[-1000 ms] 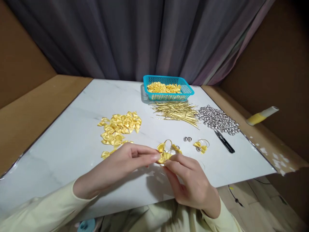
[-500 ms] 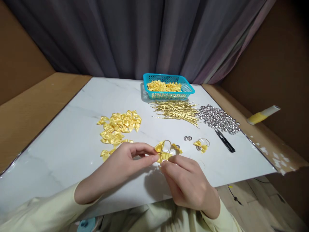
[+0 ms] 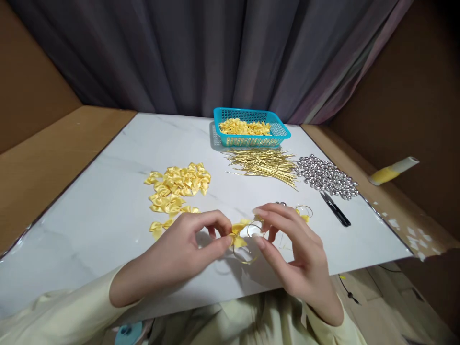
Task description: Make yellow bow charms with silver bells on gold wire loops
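Observation:
Between the thumb and fingertips of my left hand (image 3: 190, 244) is a yellow satin bow (image 3: 239, 235), with gold cord (image 3: 244, 262) curving from it in thin loops. My right hand (image 3: 300, 256) is just right of the bow, thumb and fingers spread apart, close to a loop of the cord; I cannot make out whether a fingertip touches it. Behind the right hand, another bow with a cord loop (image 3: 304, 216) is partly covered. Two silver bell-like balls (image 3: 281, 203) show just above my right fingers. Loose yellow bows (image 3: 187, 179) lie in a pile at left.
A blue basket (image 3: 253, 141) of yellow bows stands at the back. Before it lies a heap of gold cords (image 3: 264, 163), with many shiny silver balls (image 3: 327, 177) to the right. Black snips (image 3: 336, 210) lie near the right edge. A whitish-yellow tube (image 3: 393, 171) is beyond.
My right hand has come off its pinch by the bow, opened and moved slightly right. The bow has turned in my left fingers, and a cord loop now hangs below it.

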Tool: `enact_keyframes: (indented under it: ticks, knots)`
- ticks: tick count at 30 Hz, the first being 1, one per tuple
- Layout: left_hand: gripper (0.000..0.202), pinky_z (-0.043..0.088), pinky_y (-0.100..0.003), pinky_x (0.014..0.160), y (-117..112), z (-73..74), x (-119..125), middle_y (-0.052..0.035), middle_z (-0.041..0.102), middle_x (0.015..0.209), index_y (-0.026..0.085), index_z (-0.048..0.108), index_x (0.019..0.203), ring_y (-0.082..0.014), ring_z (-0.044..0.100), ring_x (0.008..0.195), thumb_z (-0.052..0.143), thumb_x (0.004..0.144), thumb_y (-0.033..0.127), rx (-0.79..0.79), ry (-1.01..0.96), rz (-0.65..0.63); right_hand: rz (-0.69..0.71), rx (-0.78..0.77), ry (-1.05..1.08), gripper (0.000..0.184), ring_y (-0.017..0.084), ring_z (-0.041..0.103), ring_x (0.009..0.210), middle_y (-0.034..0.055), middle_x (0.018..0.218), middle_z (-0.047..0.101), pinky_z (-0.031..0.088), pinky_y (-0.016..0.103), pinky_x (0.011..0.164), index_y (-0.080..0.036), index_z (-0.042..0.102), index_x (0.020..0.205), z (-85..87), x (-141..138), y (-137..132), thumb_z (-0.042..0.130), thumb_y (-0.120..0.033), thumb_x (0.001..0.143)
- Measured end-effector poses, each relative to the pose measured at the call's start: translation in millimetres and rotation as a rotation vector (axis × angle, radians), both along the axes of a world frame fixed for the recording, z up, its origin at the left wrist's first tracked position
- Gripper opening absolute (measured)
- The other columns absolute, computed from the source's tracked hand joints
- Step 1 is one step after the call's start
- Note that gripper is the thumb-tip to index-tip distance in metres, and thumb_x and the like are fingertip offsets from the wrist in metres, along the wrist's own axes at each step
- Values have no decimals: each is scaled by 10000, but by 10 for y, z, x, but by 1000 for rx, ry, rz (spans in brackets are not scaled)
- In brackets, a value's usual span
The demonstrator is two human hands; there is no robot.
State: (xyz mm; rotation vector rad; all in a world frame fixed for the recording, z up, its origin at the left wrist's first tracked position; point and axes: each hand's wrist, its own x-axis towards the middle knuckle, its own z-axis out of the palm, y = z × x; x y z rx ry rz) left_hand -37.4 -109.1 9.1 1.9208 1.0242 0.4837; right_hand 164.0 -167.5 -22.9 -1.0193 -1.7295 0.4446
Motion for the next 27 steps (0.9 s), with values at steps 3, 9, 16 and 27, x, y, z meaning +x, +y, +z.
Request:
enact_keyframes:
  ticks: [3,9,16,27]
  knots:
    - [113,446,-239,688,0,1,-6,26,656,740,212,632,772,-154,590,734,563,840,269,-15,11,-84,169,-90,-80,482,186,577,1019,93,1232,536,528,311,783,-264,545,1308,22,14,13,541,-50,877]
    - [140,444,-217,656,21,38,-3,31,659,725,211,665,793,-135,587,700,565,854,288,-84,-23,-86,242,-161,4,297,159,619,892,81,994,639,534,290,763,-176,650,1150,12,-15,17,556,-68,890]
    - [100,444,-181,633,42,76,9,52,669,737,226,669,794,-107,598,690,594,854,253,-225,-101,-63,210,-221,116,228,144,644,822,71,926,690,565,225,636,-166,686,1046,33,-41,2,641,-77,841]
    - [128,442,-227,808,44,81,-59,27,671,969,249,628,976,-142,599,895,575,863,221,136,-63,-112,144,-262,150,183,140,651,777,70,911,692,575,226,621,-157,697,993,71,-17,-18,645,-77,836]
